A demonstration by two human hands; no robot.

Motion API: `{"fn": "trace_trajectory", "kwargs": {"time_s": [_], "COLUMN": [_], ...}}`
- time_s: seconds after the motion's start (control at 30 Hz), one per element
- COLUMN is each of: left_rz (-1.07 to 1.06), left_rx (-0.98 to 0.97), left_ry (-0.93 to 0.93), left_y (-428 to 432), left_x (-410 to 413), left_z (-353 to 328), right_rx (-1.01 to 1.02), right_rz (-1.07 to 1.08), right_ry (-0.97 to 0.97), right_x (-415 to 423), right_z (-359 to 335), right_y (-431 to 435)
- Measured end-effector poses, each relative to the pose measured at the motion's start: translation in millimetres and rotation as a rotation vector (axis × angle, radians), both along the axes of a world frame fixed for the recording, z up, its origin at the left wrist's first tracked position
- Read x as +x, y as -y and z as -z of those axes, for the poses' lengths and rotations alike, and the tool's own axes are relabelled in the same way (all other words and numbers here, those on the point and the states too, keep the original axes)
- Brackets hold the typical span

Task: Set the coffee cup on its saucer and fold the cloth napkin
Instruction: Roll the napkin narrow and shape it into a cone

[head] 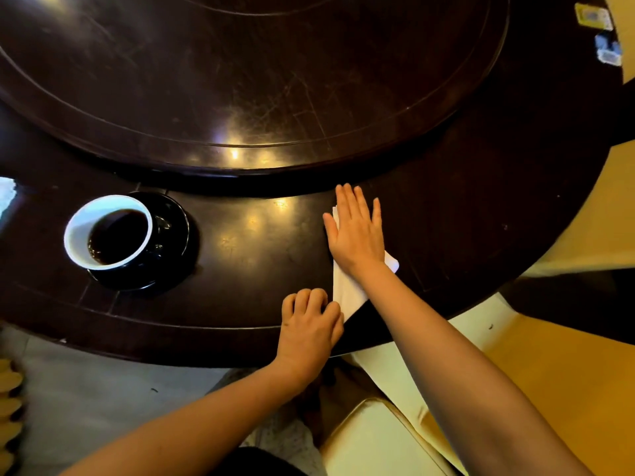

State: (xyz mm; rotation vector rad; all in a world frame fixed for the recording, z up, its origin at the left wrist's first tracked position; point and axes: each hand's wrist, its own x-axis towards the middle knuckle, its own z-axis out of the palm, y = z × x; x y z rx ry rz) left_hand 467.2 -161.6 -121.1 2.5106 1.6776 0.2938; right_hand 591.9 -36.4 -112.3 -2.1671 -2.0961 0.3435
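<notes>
A white-lined coffee cup [108,231] holding dark coffee stands on a black saucer [178,225] at the left of the dark table. To its right lies a white cloth napkin [347,292], folded into a narrow strip. My right hand [355,230] lies flat on the napkin's far part with fingers spread, covering most of it. My left hand [311,324] rests at the napkin's near corner, fingers curled and pinching its edge.
A large dark round turntable [240,80] fills the middle of the round table [481,218]. Small packets [608,51] lie at the far right edge. A cream-coloured chair seat [374,438] is below, near my arms.
</notes>
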Motion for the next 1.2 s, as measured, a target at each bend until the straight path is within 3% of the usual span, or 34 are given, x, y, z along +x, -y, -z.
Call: {"fn": "trace_trajectory", "kwargs": {"time_s": [0.1,0.2,0.33,0.4,0.7,0.87,1.07,1.2], "left_rz": [-0.011,-0.013,-0.005,-0.001,0.013,0.038,0.053,0.015], "left_rx": [-0.022,-0.055,-0.057,-0.059,-0.068,-0.101,-0.221,-0.327], "left_ry": [0.009,0.021,0.037,0.042,0.020,0.003,-0.031,0.022], "left_y": [-0.1,0.2,1.1,0.5,-0.8,-1.8,-6.3,-15.9], "left_x": [0.0,-0.7,-1.0,-0.8,-0.5,-2.1,-3.8,-4.0], "left_z": [0.0,-0.1,-0.9,-1.1,-2.2,-4.1,-17.1,-38.1], "right_rx": [0.019,0.026,-0.091,-0.101,0.006,0.158,-0.357,-0.560], "right_rz": [0.116,0.086,-0.127,-0.134,0.118,0.229,0.209,0.314], "right_ry": [-0.095,-0.124,0.051,0.115,0.011,-0.151,-0.383,-0.514], "right_x": [8.9,24.2,26.8,24.4,5.3,23.9,58.1,60.5], "right_z": [-7.8,-23.2,-20.3,-8.1,-2.0,-23.8,-46.3,-62.0], "right_y": [-4.9,15.8,63.1,59.9,-12.4,-9.9,20.4,18.6]}}
